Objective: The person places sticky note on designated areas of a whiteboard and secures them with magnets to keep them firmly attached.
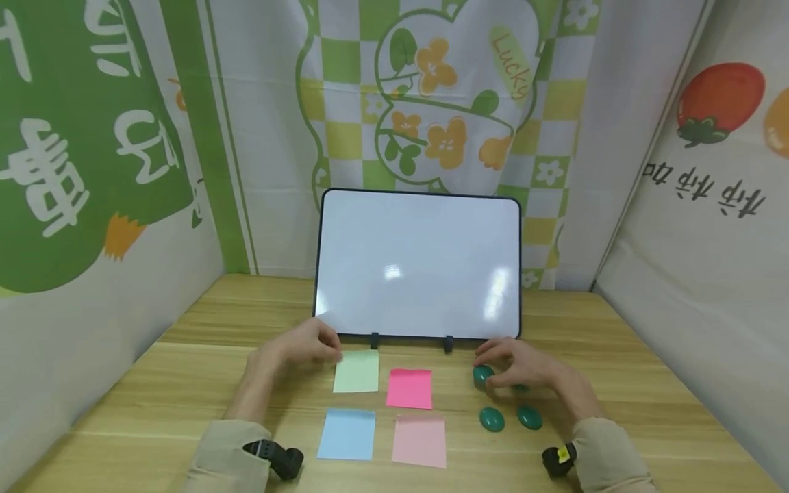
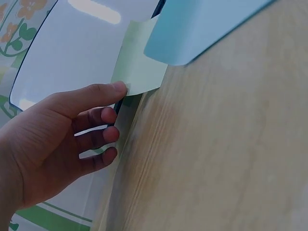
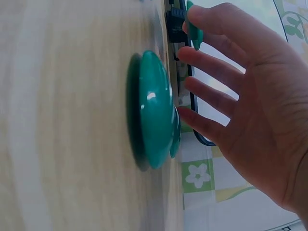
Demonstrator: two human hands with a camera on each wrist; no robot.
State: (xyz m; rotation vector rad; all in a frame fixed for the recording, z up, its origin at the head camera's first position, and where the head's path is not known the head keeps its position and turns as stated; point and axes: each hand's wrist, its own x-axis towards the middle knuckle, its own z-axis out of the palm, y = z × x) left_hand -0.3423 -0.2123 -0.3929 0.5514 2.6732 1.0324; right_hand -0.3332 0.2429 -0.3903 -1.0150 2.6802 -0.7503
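My left hand (image 1: 306, 344) pinches the upper left corner of a pale green sticky note (image 1: 356, 372) between thumb and finger. In the left wrist view the note (image 2: 142, 62) stands tilted up, its corner under the thumb. On the other side, my right hand (image 1: 529, 364) holds a glossy green oval magnet (image 1: 483, 377) at its edge between thumb and fingers; the right wrist view shows this magnet (image 3: 194, 30) at the fingertips. Another green magnet (image 1: 520, 387) lies partly hidden under that hand. Two more, a left one (image 1: 492, 419) and a right one (image 1: 529, 417), lie nearer.
A whiteboard (image 1: 419, 263) with a black frame stands on two small black feet behind the notes. Bright pink (image 1: 409, 389), blue (image 1: 347, 435) and light pink (image 1: 419, 441) sticky notes lie on the wooden table (image 1: 622, 383). Printed curtains (image 1: 271, 137) surround the table's back and sides.
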